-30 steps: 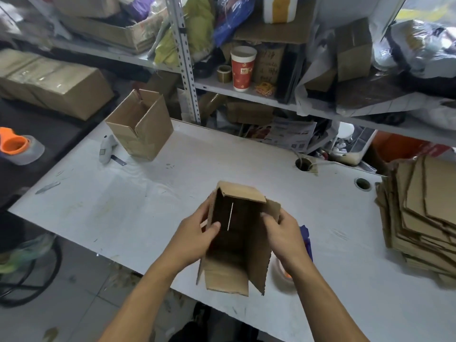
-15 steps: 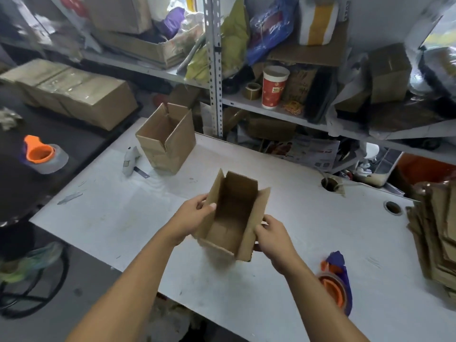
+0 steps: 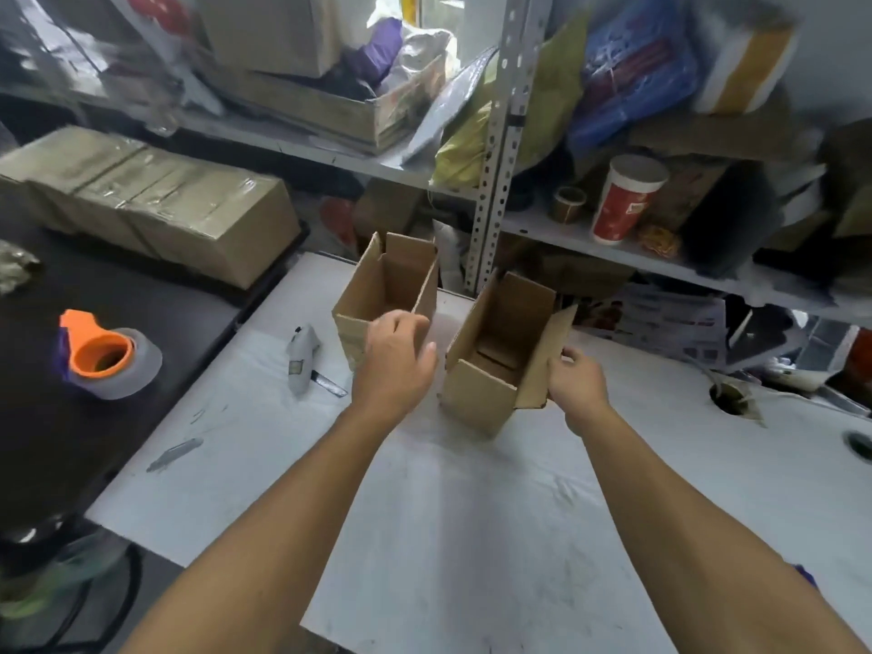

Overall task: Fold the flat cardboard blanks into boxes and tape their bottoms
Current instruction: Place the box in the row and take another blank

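Fingers of the right hand (image 3: 578, 382) pinched the near box's (image 3: 500, 351) side flap at 3 o'clock; the left hand (image 3: 396, 361) hovered slack-fingered at 9. It stood on the table (image 3: 472, 512) beside another box (image 3: 387, 295), probably light, stiff, best gripped by its walls.

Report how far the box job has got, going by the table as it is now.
Done: one formed box stands upright and open-topped at the back of the white table. In hand: a second formed box sits beside it, its right flap pinched by the right hand; the left hand hovers open between the boxes. Left: no blanks are in view, so the remaining count cannot be told.
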